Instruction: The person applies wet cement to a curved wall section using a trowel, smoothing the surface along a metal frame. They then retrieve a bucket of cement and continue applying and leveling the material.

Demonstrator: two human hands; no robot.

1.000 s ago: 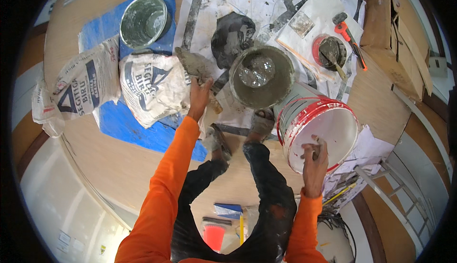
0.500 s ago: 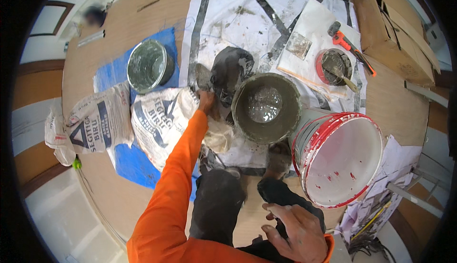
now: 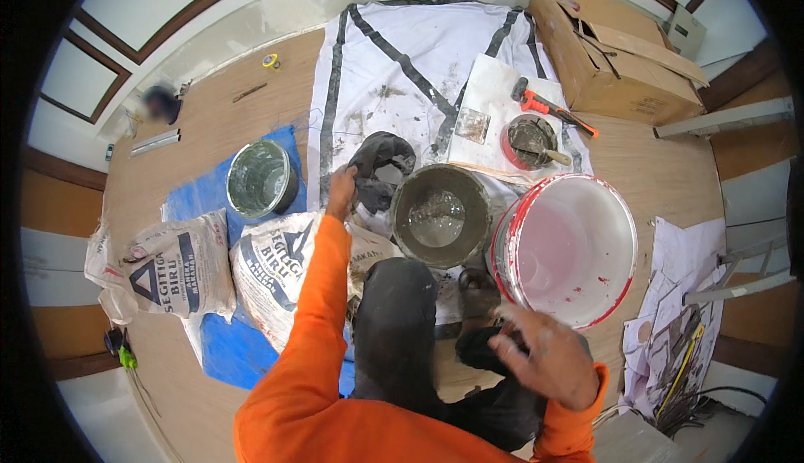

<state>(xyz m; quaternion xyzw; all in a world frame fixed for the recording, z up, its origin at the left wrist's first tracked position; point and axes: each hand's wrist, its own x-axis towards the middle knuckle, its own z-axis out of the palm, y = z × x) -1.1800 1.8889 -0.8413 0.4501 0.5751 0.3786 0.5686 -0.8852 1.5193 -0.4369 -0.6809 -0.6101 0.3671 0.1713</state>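
My left hand point(image 3: 341, 192) reaches forward and is closed on the near-left edge of a black plastic bag point(image 3: 365, 162), whose mouth gapes. Beside the bag, to its right, stands a dark bucket point(image 3: 405, 244) with wet grey mix point(image 3: 435, 218) inside and a coated wall. Close to my left forearm sits a white printed sack point(image 3: 266, 254), its top partly hidden by the arm. My right hand point(image 3: 548, 358) hovers over my right leg, somewhat blurred, fingers apart and holding nothing. In front of it a large white pail with a red rim point(image 3: 615, 300) leans toward me.
On a blue sheet point(image 3: 226, 342) stand a green-grey bucket point(image 3: 290, 191) and another sack point(image 3: 209, 254). A white cloth point(image 3: 335, 245) bears a small red tub point(image 3: 507, 146) with a brush and an orange-handled hammer point(image 3: 561, 113). Farther right are a cardboard box point(image 3: 645, 99) and ladder point(image 3: 729, 120).
A grey blade beside my left hand is no longer visible. My left hand now grips the bag's edge, and the bag gapes wider. My right hand has moved right. The view has tilted up.
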